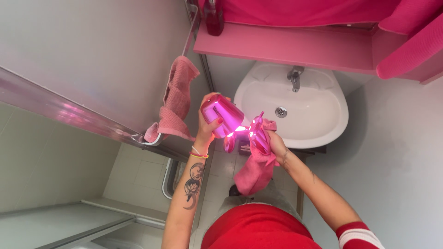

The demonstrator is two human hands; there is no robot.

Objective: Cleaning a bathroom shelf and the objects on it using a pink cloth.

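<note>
Left hand (208,123) is closed around the rounded end of a shiny pink balloon-dog figure (233,124), held above the white sink (295,115); right hand (273,142) presses a pink cloth (256,173) against its other end

two pink cloths (175,99) (256,173), one shiny pink figurine (230,121), one sink (323,133).

Both hands are in a narrow gap: the white sink (295,108) is just in front, the hanging pink towel (175,101) and glass wall (83,69) block the left; the right stays free.
</note>
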